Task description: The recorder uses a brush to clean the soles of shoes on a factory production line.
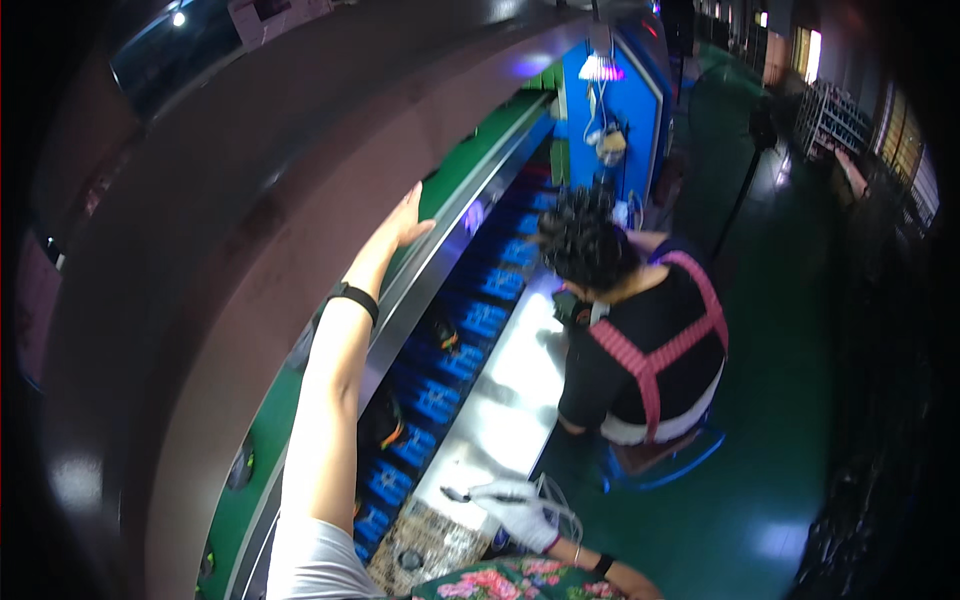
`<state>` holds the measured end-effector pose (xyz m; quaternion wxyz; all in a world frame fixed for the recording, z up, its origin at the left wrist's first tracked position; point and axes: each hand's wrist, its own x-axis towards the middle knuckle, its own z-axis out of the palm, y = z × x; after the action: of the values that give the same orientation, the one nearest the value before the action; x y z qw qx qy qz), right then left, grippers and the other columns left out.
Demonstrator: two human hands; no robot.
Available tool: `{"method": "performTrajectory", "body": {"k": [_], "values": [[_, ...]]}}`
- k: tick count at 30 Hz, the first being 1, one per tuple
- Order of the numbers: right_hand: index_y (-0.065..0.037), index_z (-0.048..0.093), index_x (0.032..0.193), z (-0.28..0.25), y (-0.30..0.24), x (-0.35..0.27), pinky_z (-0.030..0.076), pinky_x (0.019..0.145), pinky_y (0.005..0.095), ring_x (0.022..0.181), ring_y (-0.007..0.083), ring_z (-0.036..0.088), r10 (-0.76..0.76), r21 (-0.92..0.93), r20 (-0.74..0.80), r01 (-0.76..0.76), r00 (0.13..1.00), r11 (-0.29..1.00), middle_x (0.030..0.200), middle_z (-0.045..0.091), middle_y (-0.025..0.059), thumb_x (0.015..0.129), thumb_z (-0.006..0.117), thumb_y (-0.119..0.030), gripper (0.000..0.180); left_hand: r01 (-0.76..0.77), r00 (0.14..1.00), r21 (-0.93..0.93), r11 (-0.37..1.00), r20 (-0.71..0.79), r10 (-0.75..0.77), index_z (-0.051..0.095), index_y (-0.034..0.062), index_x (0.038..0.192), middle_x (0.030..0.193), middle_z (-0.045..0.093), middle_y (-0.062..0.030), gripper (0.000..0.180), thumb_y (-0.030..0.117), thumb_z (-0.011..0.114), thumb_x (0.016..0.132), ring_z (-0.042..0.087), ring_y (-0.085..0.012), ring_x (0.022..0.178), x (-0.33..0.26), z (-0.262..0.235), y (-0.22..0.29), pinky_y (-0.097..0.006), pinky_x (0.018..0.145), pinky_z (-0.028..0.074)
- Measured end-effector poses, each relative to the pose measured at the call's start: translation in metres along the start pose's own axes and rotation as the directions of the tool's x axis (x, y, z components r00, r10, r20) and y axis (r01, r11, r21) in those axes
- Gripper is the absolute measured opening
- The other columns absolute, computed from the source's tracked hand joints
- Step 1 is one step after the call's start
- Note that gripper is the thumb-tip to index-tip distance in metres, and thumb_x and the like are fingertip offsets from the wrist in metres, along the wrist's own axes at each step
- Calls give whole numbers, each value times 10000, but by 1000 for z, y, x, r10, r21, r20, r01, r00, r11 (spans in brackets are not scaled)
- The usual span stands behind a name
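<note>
My bare left hand [407, 222], with a dark band on its wrist, reaches forward over a green belt [485, 140] beside a long metal rail. Its fingers are stretched out and its thumb stands apart, with nothing in them. Close to my body, my right hand [515, 510] wears a white glove and is closed on a thin dark-tipped tool [456, 494], whose exact kind I cannot make out. That hand is over the near end of a shiny metal ledge [500, 410]. Beside it lies a worn, speckled brown mat [440, 535] bearing a small round dark piece [410, 560].
Blue holders [437, 400] line a track between rail and ledge; dark pieces with orange edges [391, 425] lie there. A curved brown hood [250, 250] overhangs the left. A co-worker [650, 340] sits close on the right. A blue machine housing [630, 110] stands ahead.
</note>
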<state>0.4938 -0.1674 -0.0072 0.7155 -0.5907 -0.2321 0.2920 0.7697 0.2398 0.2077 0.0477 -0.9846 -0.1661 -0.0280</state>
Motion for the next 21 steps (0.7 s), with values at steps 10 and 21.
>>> {"method": "performTrajectory", "body": {"k": [10,21], "values": [[0,775,1033,-25,16,58,559,870,260,944,130,703,137,38,-69,-135,988,990,1012,768,80,884,746,-36,156,120,990,36,992,63,-123,87,97,1625,1685,140,-158,934,366,646,927,293,-339,1505,114,33,2,-498,1199,323],[20,770,1028,-4,3,54,552,877,253,955,142,702,103,135,20,-105,995,985,1031,761,97,887,731,-17,151,72,979,-82,994,-187,-86,652,51,970,964,701,-168,206,143,719,798,672,-378,995,18,20,-57,-498,846,534]]}}
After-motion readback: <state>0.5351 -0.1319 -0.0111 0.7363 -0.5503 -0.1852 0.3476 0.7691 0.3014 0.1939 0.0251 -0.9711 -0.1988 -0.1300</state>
